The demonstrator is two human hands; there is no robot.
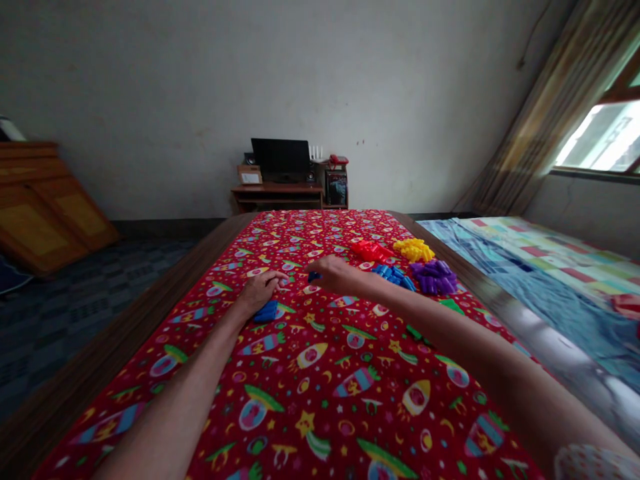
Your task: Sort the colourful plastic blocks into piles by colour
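Observation:
My left hand point(260, 288) rests on the red patterned cloth point(310, 373), its fingers curled over a blue plastic block piece point(266, 312). Just to the right, my right hand point(333, 272) is closed on a small blue piece point(314, 275) at its fingertips. Beyond my right hand lie heaps of plastic pieces sorted by colour: red point(371, 251), yellow point(414, 249), blue point(395, 275) and purple point(434, 277). A green piece point(451, 305) lies beside the right forearm.
The cloth covers a long wooden table point(125, 333). A bed with a striped blanket point(550, 267) stands to the right under a curtained window point(600, 137). A desk with a monitor point(281, 160) is at the far wall, a wooden cabinet point(45, 207) at left.

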